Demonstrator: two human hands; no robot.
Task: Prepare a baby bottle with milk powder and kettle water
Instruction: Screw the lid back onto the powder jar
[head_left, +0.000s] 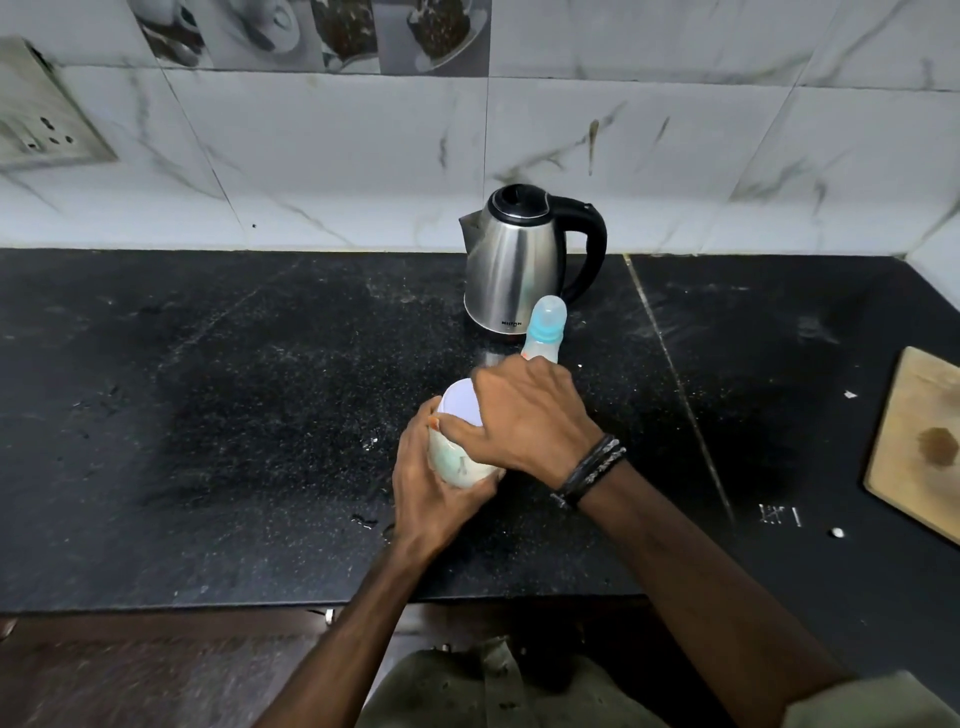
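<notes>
The person's two forearms reached in from the bottom edge and met over the dark worktop (218, 415). The left hand (434, 493) was wrapped round the body of a pale tin (457, 457) of what was probably milk powder, tipped toward the camera. The right hand (530, 415) lay over the tin's white lid (462, 402), fingers curled at the rim, thumb along the near edge. This looked like the opening of the tin, an early step: the baby bottle (544, 330) stood just behind the right hand with its blue collar and clear cap on. The next move would call for prising or twisting the lid free while the left hand kept the tin from slipping, then uncapping the bottle. The steel kettle (519, 260) stood just behind the bottle, handle to the right, near the tiled wall. A wooden board (919, 447) lay well apart at the right edge, and a wall socket (47, 124) at upper left. The bottle stood close enough to the right hand that a sharp pull could knock it
</notes>
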